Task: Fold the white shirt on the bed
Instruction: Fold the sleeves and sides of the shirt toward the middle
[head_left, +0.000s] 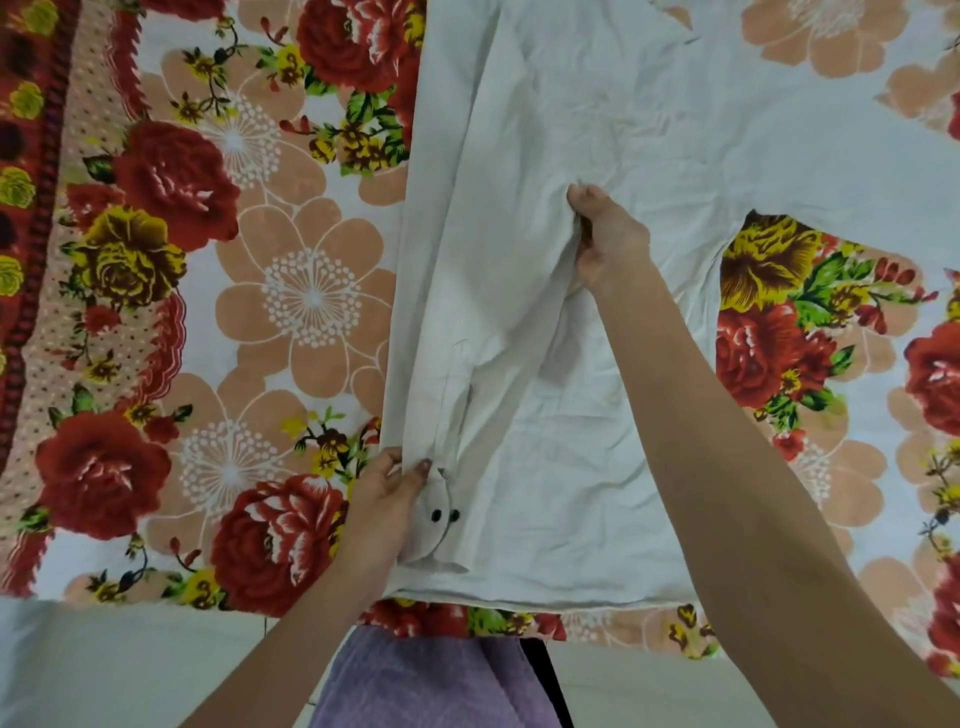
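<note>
The white shirt (613, 130) lies spread on the flowered bedsheet (218, 291), reaching from the near edge to the top of the view. Its left sleeve is folded inward along the body, and the cuff (439, 512) with two dark buttons lies near the hem. My left hand (387, 499) grips that cuff at the shirt's near left corner. Further up, my right hand (605, 241) pinches a fold of the sleeve fabric at mid-body. The other sleeve stretches off to the upper right.
The bed's near edge runs across the bottom of the view, with pale floor (104, 670) below it. My purple garment (431, 680) shows at the bottom centre. A dark red patterned border (21, 208) lines the sheet's left side.
</note>
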